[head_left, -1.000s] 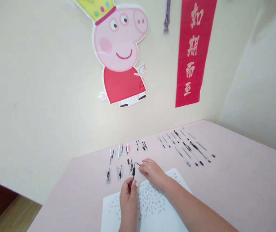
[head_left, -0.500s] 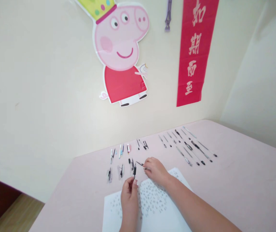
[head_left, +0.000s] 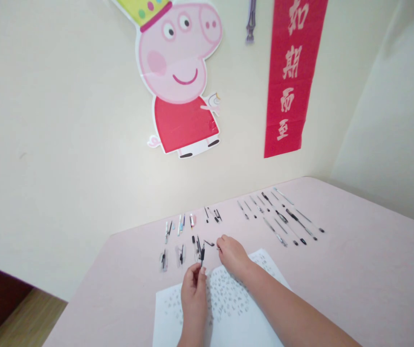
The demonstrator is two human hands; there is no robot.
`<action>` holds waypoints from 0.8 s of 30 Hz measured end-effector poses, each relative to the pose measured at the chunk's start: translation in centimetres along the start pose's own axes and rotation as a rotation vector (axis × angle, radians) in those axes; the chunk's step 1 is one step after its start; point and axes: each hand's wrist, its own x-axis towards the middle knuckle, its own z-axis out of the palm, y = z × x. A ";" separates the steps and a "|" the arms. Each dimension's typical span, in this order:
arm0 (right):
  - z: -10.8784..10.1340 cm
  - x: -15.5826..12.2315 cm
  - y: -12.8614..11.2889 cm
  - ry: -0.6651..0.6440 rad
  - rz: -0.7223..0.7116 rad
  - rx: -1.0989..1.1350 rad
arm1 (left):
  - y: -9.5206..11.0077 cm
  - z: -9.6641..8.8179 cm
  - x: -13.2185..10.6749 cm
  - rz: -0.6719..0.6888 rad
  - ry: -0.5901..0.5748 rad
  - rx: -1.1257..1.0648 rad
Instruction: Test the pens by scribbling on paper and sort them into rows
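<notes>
My left hand is closed in a pinch on a thin black pen part that stands upright above a white sheet of paper covered in small marks. My right hand rests on the pink table just beyond the sheet, fingers curled around a small pale piece I cannot make out. A short black piece lies just left of its fingertips. Rows of small pen parts lie beyond both hands.
Several disassembled pens and refills lie in rows at the far right of the table. The table stands against a cream wall with a cartoon pig cut-out and a red banner. The table's left edge drops to a wooden floor.
My right hand has drawn slightly right, leaving the short black piece on the table. My left hand keeps the black part upright in about the same spot.
</notes>
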 end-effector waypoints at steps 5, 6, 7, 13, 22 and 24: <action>-0.4 -0.2 0.2 -0.004 -0.025 -0.044 | 0.5 0.1 -0.2 0.001 -0.003 -0.011; -0.4 -0.2 0.2 -0.003 -0.026 -0.046 | 0.6 0.1 -0.2 0.004 -0.008 -0.017; -0.5 -0.2 0.2 -0.007 -0.023 -0.048 | 0.7 0.1 -0.2 0.008 -0.014 -0.024; -0.8 -0.1 0.3 -0.039 0.023 -0.039 | 0.2 0.1 -0.1 0.043 -0.057 -0.043; 0.1 0.6 1.2 0.196 0.048 0.536 | -0.3 0.3 -0.1 0.044 -0.094 -0.052; 0.5 1.1 1.3 0.176 0.134 0.798 | -0.3 0.3 -0.1 0.046 -0.085 -0.058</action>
